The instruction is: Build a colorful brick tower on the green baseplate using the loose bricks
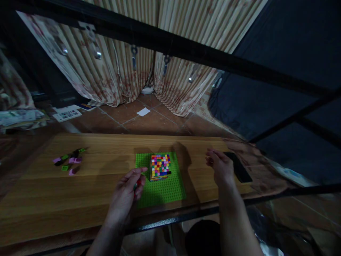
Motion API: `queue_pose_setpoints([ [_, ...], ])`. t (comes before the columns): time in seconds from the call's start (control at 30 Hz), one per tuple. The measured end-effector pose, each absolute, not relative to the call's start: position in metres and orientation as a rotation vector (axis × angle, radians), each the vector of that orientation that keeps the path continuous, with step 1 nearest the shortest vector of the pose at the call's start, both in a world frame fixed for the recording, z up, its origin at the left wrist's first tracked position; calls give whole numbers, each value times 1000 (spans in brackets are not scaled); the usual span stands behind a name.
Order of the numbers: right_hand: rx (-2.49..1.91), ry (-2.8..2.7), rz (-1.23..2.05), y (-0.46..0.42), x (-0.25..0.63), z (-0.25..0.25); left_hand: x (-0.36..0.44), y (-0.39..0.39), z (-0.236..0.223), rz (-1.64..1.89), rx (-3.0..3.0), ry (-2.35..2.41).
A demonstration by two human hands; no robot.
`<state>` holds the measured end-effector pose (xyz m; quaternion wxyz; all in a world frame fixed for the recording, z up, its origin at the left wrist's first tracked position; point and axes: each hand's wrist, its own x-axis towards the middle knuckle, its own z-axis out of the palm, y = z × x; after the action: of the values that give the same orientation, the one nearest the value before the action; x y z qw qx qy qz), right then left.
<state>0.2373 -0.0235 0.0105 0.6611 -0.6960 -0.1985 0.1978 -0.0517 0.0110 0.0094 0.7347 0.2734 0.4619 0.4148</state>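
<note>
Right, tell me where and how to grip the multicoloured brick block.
Grip the multicoloured brick block by its left and right sides, probably best from above: it is boxy and rises from the flat green baseplate, which leaves margins on both sides. Avoid the black piece at its near right corner.

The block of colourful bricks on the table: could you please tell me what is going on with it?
A person's left hand holds a small red thing beside the block of colourful bricks, which stands on a green baseplate. The right hand is apart from the block, near a flat black object on the table; whether it holds anything is unclear. Loose pink, green and black pieces lie toward the table's left end.
</note>
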Motion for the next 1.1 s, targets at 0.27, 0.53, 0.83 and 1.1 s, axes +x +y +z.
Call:
queue_pose_setpoints([
  [0.27,-1816,-400,269,-39,293,-30,-50,18,11,908,638,1089],
  [0.53,-2236,-620,-40,-74,338,-44,-52,25,16,959,475,1072],
  [0.83,-2431,-959,-61,-43,359,-57,-50,33,13,962,342,997],
  [1.1,-2314,-1205,84,-45,341,-39,-51,35,-4,1000,366,978],
])
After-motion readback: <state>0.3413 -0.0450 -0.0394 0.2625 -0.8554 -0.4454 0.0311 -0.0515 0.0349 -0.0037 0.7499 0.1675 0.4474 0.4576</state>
